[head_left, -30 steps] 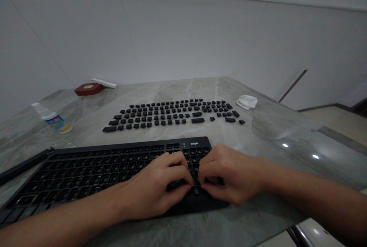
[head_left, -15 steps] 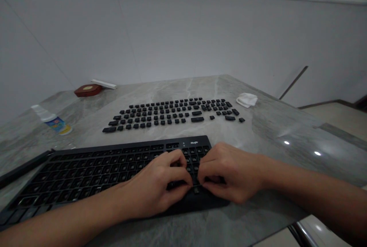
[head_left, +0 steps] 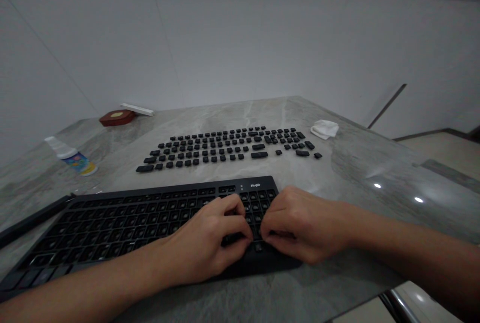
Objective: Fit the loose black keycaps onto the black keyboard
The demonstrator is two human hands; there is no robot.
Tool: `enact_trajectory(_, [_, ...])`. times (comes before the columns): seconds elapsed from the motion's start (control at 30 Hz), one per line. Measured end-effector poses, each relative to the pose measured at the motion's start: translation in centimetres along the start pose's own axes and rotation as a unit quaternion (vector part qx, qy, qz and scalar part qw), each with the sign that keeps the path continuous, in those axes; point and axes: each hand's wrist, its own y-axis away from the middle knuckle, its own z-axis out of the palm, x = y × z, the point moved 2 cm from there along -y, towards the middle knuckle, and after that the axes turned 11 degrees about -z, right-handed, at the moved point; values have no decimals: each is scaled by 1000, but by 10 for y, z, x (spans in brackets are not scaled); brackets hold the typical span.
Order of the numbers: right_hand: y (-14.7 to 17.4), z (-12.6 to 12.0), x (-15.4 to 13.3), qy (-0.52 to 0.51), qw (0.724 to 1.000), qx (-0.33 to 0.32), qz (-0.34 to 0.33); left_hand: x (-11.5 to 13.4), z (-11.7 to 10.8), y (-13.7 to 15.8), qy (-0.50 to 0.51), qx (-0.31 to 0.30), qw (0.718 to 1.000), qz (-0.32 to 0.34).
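Observation:
A black keyboard point(head_left: 150, 220) with most of its key sockets bare lies across the front of the table. Over the number pad at its right end, my left hand point(head_left: 221, 240) is closed, thumb and index fingertips pinched together. Facing it, my right hand point(head_left: 296, 228) has its fingers curled and closed near the pad's right edge. Whatever either hand pinches is hidden by the fingers. Just below the fingertips a small dark key point(head_left: 258, 248) shows at the pad's lower edge. Beyond the keyboard, loose black keycaps point(head_left: 259, 155) lie in rows.
A spray bottle point(head_left: 77, 160) lies on its side at the left. Behind it are a reddish-brown case point(head_left: 117, 118) and a white strip point(head_left: 138, 109). A crumpled white cloth point(head_left: 324, 129) rests back right. A long black bar point(head_left: 33, 220) lies left of the keyboard.
The view has shifted very slightly. Both hands stay closed at the number pad, with hardly any visible movement.

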Motion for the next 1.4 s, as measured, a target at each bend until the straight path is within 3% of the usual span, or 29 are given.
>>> enact_trajectory(0.5, [-4,-4,-4,15,997,-49,54,2,-1,-3,43,-12,997,-60])
enact_trajectory(0.87, [-7,-5,-7,40,995,-65,57,6,1,-2,2,11,1000,-11])
enact_trajectory(1.1, [-9,-6,-13,54,992,-97,55,11,8,3,-71,38,995,66])
enact_trajectory(1.4, [-10,-7,-15,66,989,-111,77,11,15,8,-90,69,991,64])
